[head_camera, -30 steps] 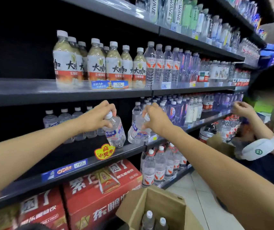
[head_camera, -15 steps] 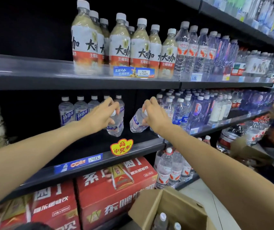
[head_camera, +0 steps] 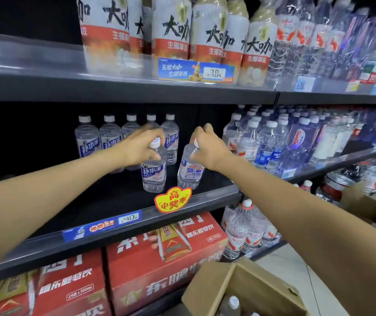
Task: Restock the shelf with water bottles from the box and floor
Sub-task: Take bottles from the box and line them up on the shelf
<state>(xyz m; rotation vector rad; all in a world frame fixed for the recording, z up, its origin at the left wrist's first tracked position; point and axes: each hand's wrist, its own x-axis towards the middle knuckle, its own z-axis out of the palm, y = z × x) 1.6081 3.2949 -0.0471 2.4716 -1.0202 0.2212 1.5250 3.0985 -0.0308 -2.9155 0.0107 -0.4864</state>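
Observation:
Each of my hands holds one clear water bottle with a white cap and blue label by its neck, over the dark middle shelf (head_camera: 123, 201). My left hand (head_camera: 140, 145) grips the left bottle (head_camera: 154, 173), which is upright near the shelf front. My right hand (head_camera: 207, 145) grips the right bottle (head_camera: 190, 171), tilted slightly left. Behind them a row of several like bottles (head_camera: 110, 137) stands at the shelf's back. An open cardboard box (head_camera: 207, 290) at the bottom holds more bottles (head_camera: 232, 303).
Tan drink bottles (head_camera: 173, 30) fill the shelf above. Packed water bottles (head_camera: 271, 137) stand to the right of my hands. Red drink cartons (head_camera: 159, 258) sit under the shelf. A yellow-red tag (head_camera: 172, 199) hangs on the shelf edge. White floor tiles (head_camera: 296, 265) lie at lower right.
Both hands have lowered their bottles further into the middle shelf and nearer upright. The view moved closer to the shelf; the other person at right is out of sight.

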